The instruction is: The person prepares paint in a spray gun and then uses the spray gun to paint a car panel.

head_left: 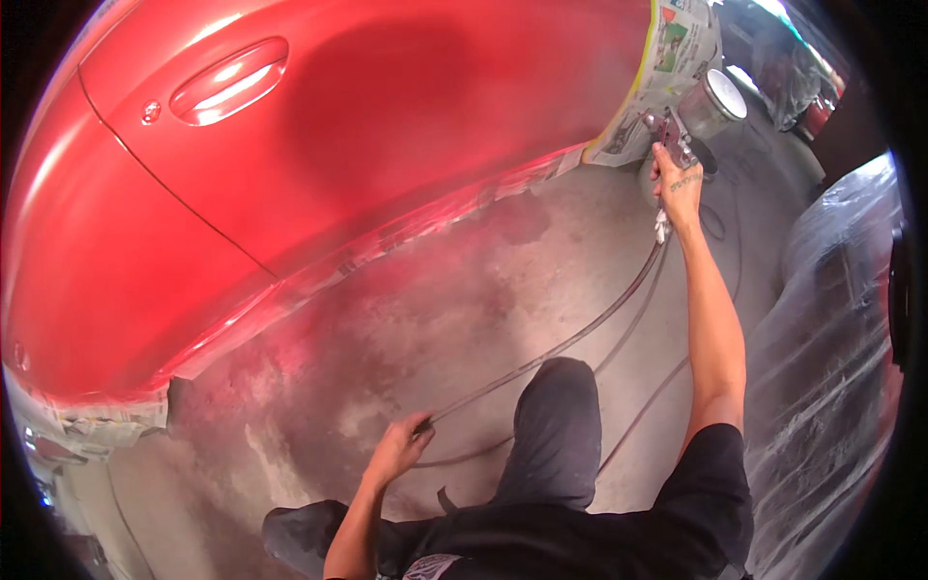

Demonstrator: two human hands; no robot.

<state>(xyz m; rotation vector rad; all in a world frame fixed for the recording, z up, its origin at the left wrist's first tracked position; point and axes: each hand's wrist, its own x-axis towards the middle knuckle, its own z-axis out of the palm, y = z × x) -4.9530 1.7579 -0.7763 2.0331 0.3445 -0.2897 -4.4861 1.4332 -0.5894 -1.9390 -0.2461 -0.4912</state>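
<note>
My right hand (681,186) is wrapped round the grip of a spray gun (674,140), at the far end of my stretched arm. A metal paint cup (713,102) with a pale round lid tops the gun. From the gun's base an air hose (590,327) curves down to the left, and my left hand (401,448) is closed round it near my knee. A glossy red car side panel (406,116) fills the upper left, with a door handle (232,82) and a door seam. The gun is beside the panel's right end, by the masked edge.
Newspaper with yellow tape (667,58) covers the area right of the red panel; more masking paper (106,425) lines its lower left edge. Clear plastic sheeting (822,367) drapes something at the right. Hose loops lie on the red-dusted concrete floor (329,387).
</note>
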